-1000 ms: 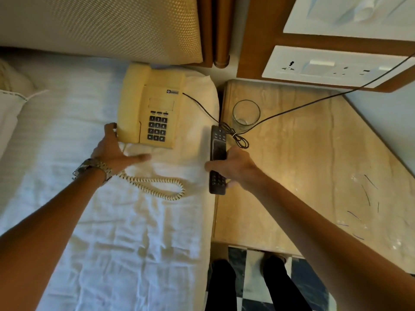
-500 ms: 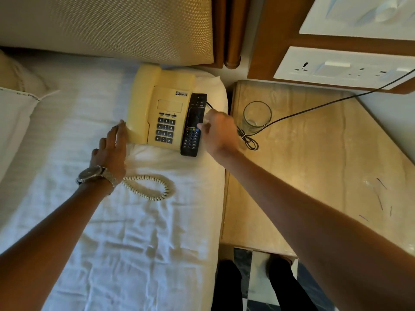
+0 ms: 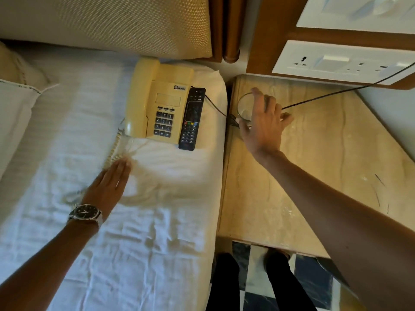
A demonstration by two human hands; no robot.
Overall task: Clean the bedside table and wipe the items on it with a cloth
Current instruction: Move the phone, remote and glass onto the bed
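Note:
A yellow telephone (image 3: 157,106) lies on the white bed sheet (image 3: 125,232), with a black remote control (image 3: 192,118) lying against its right side. A clear drinking glass (image 3: 244,106) stands at the back left of the marble bedside table (image 3: 314,171). My right hand (image 3: 262,124) hovers over the glass with fingers spread, covering most of it; whether it touches the glass I cannot tell. My left hand (image 3: 110,182), blurred and flat with a wristwatch, rests on the sheet below the phone, over the coiled cord (image 3: 113,151). No cloth is in view.
A black cable (image 3: 336,93) runs from the wall socket panel (image 3: 341,63) across the table to the phone. A padded headboard (image 3: 105,21) and a pillow (image 3: 13,108) border the bed. My legs (image 3: 258,286) stand on the tiled floor between bed and table.
My right hand let go of the remote beside the phone and moved right over the glass. My left hand left the phone's edge and slid down onto the sheet.

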